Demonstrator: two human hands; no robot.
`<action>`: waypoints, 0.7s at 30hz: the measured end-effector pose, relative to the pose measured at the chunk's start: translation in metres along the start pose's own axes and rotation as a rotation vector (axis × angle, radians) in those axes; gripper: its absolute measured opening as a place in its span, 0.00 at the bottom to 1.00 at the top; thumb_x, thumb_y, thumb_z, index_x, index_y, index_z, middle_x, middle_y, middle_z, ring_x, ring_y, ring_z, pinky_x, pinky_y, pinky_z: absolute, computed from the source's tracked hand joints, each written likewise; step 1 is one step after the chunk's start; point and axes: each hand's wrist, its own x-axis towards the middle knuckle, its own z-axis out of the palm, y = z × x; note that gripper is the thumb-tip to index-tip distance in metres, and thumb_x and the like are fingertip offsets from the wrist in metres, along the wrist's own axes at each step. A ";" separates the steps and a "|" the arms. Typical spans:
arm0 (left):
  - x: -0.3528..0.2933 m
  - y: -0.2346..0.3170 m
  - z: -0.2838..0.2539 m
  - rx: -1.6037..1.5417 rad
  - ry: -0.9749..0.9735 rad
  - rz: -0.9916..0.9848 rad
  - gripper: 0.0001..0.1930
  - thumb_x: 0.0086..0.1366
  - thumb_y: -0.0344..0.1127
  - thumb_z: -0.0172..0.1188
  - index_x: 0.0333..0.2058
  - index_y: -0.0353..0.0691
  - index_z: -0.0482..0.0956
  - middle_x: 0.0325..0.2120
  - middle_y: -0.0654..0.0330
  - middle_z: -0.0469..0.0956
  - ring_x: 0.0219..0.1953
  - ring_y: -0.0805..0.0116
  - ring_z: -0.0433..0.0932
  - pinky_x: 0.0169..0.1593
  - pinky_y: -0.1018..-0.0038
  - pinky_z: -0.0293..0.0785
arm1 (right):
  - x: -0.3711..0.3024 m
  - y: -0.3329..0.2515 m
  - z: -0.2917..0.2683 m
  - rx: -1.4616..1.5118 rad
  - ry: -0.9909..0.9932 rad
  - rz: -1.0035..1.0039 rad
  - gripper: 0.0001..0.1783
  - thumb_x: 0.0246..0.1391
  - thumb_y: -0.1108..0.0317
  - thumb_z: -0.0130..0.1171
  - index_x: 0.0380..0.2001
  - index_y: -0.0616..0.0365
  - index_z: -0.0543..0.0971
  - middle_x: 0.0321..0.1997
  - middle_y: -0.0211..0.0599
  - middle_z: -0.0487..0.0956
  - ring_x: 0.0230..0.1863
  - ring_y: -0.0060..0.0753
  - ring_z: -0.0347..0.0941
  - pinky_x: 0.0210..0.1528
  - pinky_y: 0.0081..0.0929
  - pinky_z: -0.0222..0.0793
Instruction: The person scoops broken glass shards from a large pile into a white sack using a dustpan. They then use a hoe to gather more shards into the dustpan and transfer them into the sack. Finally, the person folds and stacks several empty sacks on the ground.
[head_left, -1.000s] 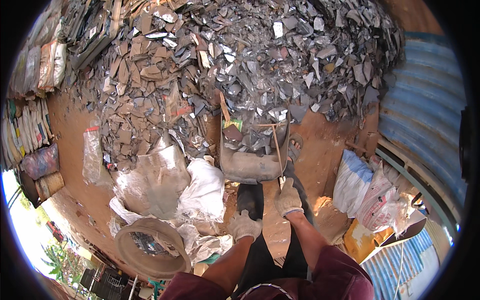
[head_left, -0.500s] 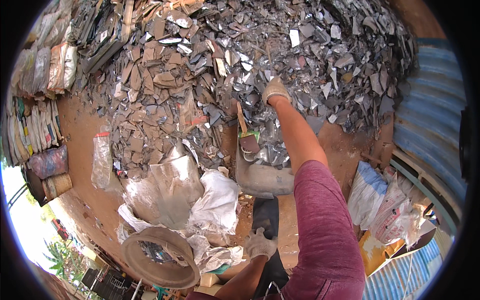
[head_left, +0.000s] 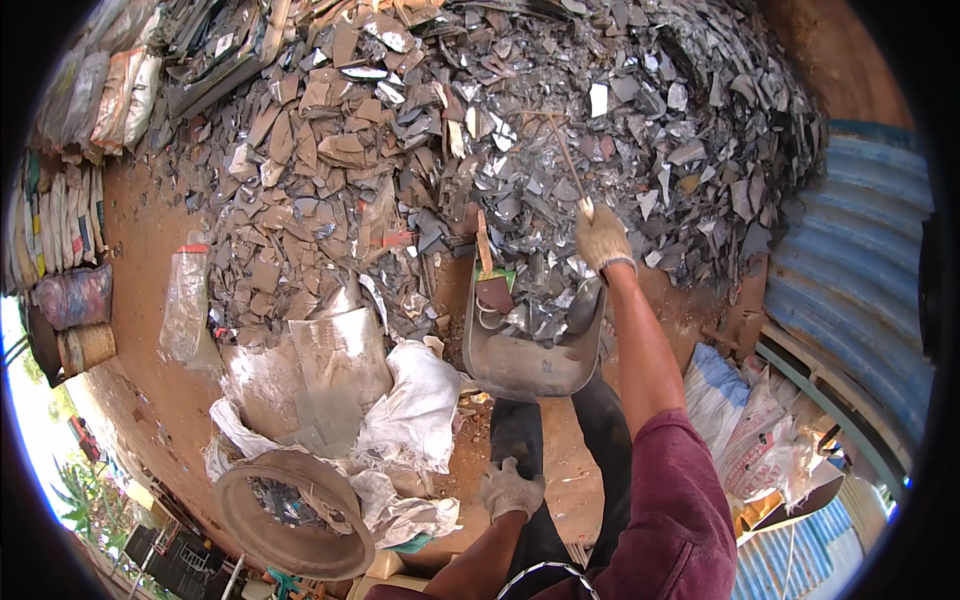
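My right hand [head_left: 604,238], in a dirty knitted glove, is closed around the handle of a small rake [head_left: 570,160] with a thin shaft and a crossbar head. The rake's head lies among the glass-like shards [head_left: 640,130] of the heap. Just below this hand, a grey scoop-like pan [head_left: 530,368] faces the heap, with shards in its open end and a brown piece [head_left: 494,293] on its left side. My left hand [head_left: 511,490], also gloved, lies on my dark-trousered leg with fingers spread and nothing in them.
Brown-dusted shards [head_left: 350,150] spread leftward. White sacks [head_left: 410,400] lie left of my legs, beside a round rim-like container [head_left: 235,520] with shards inside. Stacked sacks [head_left: 70,220] line the far left. Blue corrugated sheeting [head_left: 860,240] and more sacks [head_left: 720,400] stand on the right.
My right hand has drawn back toward me and to the right, bringing the rake's shaft into plain sight. The left hand stays on my leg. The view has shifted slightly.
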 end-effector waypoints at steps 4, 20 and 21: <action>-0.001 0.005 0.003 0.026 -0.035 0.006 0.36 0.55 0.58 0.65 0.61 0.52 0.74 0.60 0.48 0.69 0.61 0.47 0.69 0.62 0.56 0.69 | 0.093 -0.043 0.034 0.133 0.038 0.219 0.26 0.59 0.60 0.56 0.52 0.72 0.70 0.55 0.69 0.76 0.60 0.64 0.73 0.58 0.48 0.71; -0.008 0.019 0.023 0.109 0.020 0.037 0.33 0.53 0.53 0.66 0.58 0.49 0.77 0.58 0.48 0.71 0.59 0.46 0.71 0.61 0.57 0.71 | 0.049 0.009 0.137 -0.119 -0.271 -0.117 0.35 0.52 0.69 0.58 0.60 0.77 0.61 0.54 0.73 0.76 0.57 0.60 0.76 0.57 0.44 0.74; -0.011 0.019 0.020 0.116 0.031 0.021 0.33 0.53 0.53 0.66 0.57 0.48 0.77 0.58 0.48 0.71 0.59 0.46 0.71 0.61 0.57 0.70 | 0.034 0.002 0.132 -0.130 -0.275 -0.102 0.36 0.52 0.69 0.58 0.60 0.78 0.60 0.52 0.74 0.76 0.56 0.61 0.77 0.56 0.44 0.75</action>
